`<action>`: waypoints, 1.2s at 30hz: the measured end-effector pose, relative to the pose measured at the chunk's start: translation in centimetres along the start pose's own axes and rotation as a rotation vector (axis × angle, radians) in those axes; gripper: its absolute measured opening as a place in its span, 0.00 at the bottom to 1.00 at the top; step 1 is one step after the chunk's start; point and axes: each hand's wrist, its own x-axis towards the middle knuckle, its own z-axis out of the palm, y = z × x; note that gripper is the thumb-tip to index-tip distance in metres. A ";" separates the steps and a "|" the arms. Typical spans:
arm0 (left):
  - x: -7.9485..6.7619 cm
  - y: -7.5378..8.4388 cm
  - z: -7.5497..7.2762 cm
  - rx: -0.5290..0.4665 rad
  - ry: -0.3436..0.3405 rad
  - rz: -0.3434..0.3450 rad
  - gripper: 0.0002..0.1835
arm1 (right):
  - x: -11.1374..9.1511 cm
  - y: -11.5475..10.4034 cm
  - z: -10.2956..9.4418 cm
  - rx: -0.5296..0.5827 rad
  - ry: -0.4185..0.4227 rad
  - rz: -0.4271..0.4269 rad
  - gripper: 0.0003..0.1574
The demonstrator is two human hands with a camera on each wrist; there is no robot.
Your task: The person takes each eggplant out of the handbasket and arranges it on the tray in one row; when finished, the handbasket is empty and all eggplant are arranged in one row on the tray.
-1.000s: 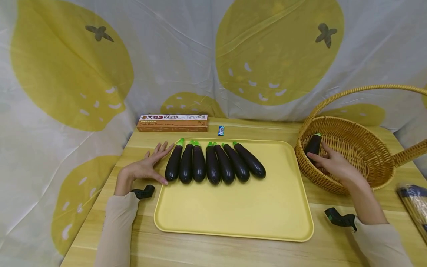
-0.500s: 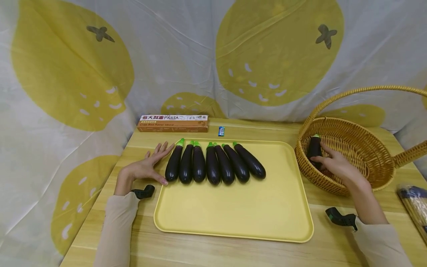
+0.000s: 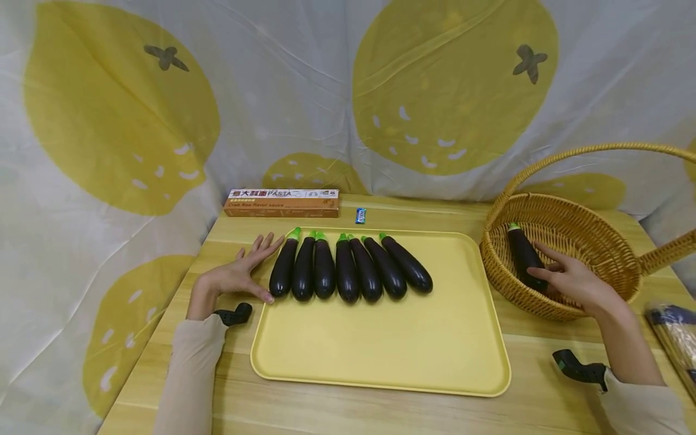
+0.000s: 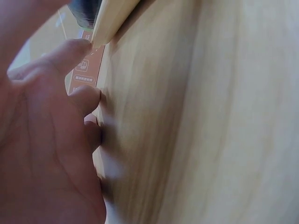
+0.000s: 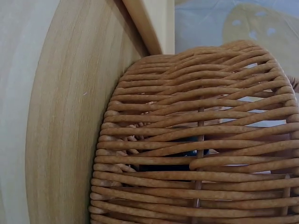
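Several dark purple eggplants (image 3: 347, 272) with green stem ends lie side by side along the far half of a yellow tray (image 3: 380, 356). My left hand (image 3: 231, 275) rests with spread fingers at the tray's left rim, its thumb beside the leftmost eggplant (image 3: 283, 269). Inside the wicker basket (image 3: 592, 241) on the right, my right hand (image 3: 582, 281) holds one eggplant (image 3: 523, 254) between thumb and fingers, near its lower end. The right wrist view shows mostly the basket's woven side (image 5: 201, 158), which largely hides that hand.
A pasta box (image 3: 281, 203) and a small blue packet (image 3: 360, 215) lie behind the tray. At the right edge sits a clear-wrapped bundle (image 3: 674, 332). The basket's tall handle (image 3: 598, 146) arches over it, and a lemon-print cloth (image 3: 304, 90) hangs behind.
The right hand and the eggplant in the basket have shifted right and a little nearer, the eggplant now leaning more. The left hand and the eggplants on the tray stay put.
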 end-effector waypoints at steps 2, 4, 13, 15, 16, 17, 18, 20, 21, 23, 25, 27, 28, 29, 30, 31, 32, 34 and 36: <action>0.0 -0.1 0.0 0.001 0.002 0.002 0.71 | 0.1 0.0 0.0 -0.003 0.004 -0.004 0.49; 0.0 -0.1 0.0 0.001 0.002 0.003 0.71 | 0.1 0.0 -0.1 -0.018 0.010 -0.006 0.47; -0.1 -0.2 -0.1 -0.001 0.006 -0.001 0.71 | 0.3 -0.1 -0.3 -0.044 0.018 -0.007 0.47; -0.2 -0.1 0.0 -0.001 0.006 -0.002 0.71 | 0.4 -0.1 -0.2 -0.047 0.032 -0.017 0.48; -0.2 -0.1 0.0 -0.003 0.006 -0.004 0.71 | 0.5 -0.2 -0.1 -0.051 0.040 -0.020 0.48; -0.2 -0.1 0.0 -0.002 0.006 -0.006 0.71 | 0.5 -0.1 -0.1 -0.053 0.046 -0.027 0.48; -0.2 0.0 0.1 -0.003 0.006 -0.006 0.71 | 0.6 -0.1 -0.1 -0.053 0.051 -0.033 0.48; -0.1 0.0 0.1 0.000 0.008 -0.006 0.71 | 0.5 0.1 -0.1 -0.054 0.052 -0.043 0.46; 0.0 0.1 0.1 0.003 0.010 -0.005 0.71 | 0.5 0.1 -0.2 -0.047 0.051 -0.041 0.45; 0.1 0.1 0.2 0.006 0.012 -0.001 0.71 | 0.2 0.2 -0.4 -0.019 0.041 -0.039 0.43; 0.2 0.1 0.2 0.006 0.011 0.002 0.71 | -0.1 0.3 -0.7 0.001 0.029 -0.037 0.42; 0.2 0.0 0.2 0.005 0.008 0.002 0.71 | -0.6 0.3 -1.0 0.021 0.024 -0.031 0.41; 0.2 0.0 0.2 0.006 0.006 0.000 0.72 | -0.8 0.3 -1.1 0.024 0.024 -0.031 0.41; 0.1 0.0 0.2 0.007 0.005 -0.001 0.72 | -1.0 0.2 -1.2 0.018 0.029 -0.030 0.42; 0.1 0.0 0.2 0.006 0.004 0.002 0.72 | -1.3 0.2 -1.3 0.017 0.039 -0.030 0.42; 0.1 0.0 0.2 0.008 0.004 0.003 0.72 | -1.5 0.2 -1.4 0.015 0.049 -0.029 0.43; 0.1 0.0 0.2 0.009 0.005 0.003 0.72 | -1.8 0.1 -1.4 0.013 0.060 -0.029 0.43; 0.1 0.0 0.1 0.010 0.006 0.006 0.72 | -2.3 0.0 -1.4 0.002 0.079 -0.035 0.43; 0.0 0.1 0.1 0.005 0.005 0.011 0.72 | -2.9 -0.1 -1.4 -0.003 0.092 -0.063 0.42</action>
